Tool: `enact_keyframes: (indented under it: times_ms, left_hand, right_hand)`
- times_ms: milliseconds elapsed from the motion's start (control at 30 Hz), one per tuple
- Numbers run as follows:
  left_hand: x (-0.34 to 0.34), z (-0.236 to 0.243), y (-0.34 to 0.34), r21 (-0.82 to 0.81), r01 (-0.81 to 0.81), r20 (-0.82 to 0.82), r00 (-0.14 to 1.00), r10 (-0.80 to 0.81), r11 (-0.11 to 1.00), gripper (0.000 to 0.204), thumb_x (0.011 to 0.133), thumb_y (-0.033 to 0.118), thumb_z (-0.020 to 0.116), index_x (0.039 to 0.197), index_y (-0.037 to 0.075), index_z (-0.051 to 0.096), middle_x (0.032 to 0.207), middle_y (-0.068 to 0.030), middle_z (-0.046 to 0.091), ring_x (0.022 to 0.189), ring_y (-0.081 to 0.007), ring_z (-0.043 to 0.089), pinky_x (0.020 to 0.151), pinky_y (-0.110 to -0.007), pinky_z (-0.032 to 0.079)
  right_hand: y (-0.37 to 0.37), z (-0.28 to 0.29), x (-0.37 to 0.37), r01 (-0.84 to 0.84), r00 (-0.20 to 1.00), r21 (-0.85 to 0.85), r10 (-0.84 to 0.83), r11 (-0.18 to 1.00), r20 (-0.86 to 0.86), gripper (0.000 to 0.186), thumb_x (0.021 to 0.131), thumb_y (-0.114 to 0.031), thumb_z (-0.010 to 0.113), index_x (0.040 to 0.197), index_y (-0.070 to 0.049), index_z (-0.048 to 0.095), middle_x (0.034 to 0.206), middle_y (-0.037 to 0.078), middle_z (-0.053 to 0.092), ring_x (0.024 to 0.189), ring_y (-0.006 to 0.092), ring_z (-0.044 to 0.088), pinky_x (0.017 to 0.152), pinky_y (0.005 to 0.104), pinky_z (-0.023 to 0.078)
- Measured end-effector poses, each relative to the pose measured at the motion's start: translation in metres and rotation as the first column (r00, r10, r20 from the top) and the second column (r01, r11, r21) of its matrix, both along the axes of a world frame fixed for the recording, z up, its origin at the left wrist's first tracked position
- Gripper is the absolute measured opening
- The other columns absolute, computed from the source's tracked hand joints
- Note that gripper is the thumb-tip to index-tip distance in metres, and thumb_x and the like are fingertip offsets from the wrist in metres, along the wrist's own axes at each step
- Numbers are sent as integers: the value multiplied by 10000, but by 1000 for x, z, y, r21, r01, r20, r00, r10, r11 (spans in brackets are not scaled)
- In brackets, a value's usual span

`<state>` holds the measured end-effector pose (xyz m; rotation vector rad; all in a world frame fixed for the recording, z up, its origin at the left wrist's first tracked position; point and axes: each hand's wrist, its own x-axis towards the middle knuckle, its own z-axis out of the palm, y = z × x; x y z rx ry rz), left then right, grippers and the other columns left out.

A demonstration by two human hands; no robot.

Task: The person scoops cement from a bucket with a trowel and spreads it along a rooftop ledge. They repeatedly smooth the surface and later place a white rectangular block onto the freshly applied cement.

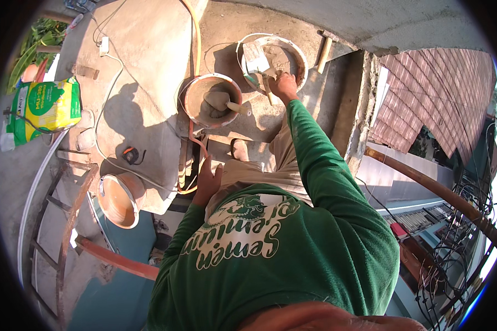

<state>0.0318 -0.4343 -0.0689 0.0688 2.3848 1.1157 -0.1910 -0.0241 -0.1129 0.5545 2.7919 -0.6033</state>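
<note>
My right hand [284, 86] is closed on the wooden handle of a flat, rectangular-bladed trowel [254, 58], over the near rim of a pail [302, 62]. The blade, smeared pale grey, lies across the pail's left side. Inside the pail is wet grey mortar [281, 57]. My left hand [208, 179] rests beside my left leg, fingers extended and holding nothing I can see. Between my hands and further forward stands a second bucket [190, 99], with a pointed trowel [217, 101] lying in its mortar, the handle over the rim.
A hammer [325, 52] lies right of the pail, by a raised concrete edge [364, 105]. An orange hose [196, 38] and white cable [111, 91] cross the slab. Leftward are a tape measure [131, 155], a tipped bucket [119, 201], a ladder [61, 237] and a green-yellow bag [44, 113].
</note>
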Motion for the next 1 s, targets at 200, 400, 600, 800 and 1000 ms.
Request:
enact_keyframes:
  times_ms: [200,400,600,800,1000]
  left_hand:
    - [-196,2,121,55,-65,23,998,64,996,751,1071,424,593,1622,-32,366,1571,-352,482,1427,-487,527,1198,-505,415]
    - [-347,-25,247,30,-254,102,963,249,967,1025,1018,577,629,1708,20,115,1690,-349,308,1559,-474,356,1264,-480,337]
    - [-349,-41,269,18,-438,-33,898,439,899,537,928,331,856,1305,-7,676,955,-19,764,832,-94,667,760,-305,548]
    - [-332,94,380,15,-17,351,936,11,1000,674,878,552,825,1216,-25,734,994,-126,786,959,-238,749,906,-365,561]
    - [-332,106,404,-100,50,516,857,9,994,930,866,610,801,1401,-126,609,1223,-245,752,1068,-321,765,927,-405,587]
  right_hand:
    - [10,-6,-13,-98,952,-44,107,994,286,603,961,-494,560,1279,-19,753,1343,225,724,1299,368,656,1124,462,490]
    - [28,-33,-22,-232,922,-164,270,959,276,610,993,-520,527,1294,-37,747,1315,229,735,1310,333,642,1240,440,341]
    - [119,51,12,-257,953,-388,299,885,49,598,973,-452,688,1374,-9,667,1276,231,731,1308,377,615,1189,476,390]
    - [302,89,109,143,874,-84,-86,986,479,576,978,-488,658,1326,-31,698,1292,260,717,1246,433,660,1088,515,511]
    - [354,133,200,190,676,-10,-123,982,727,634,993,-512,620,1392,-21,655,1353,270,693,1273,443,656,1082,514,514]
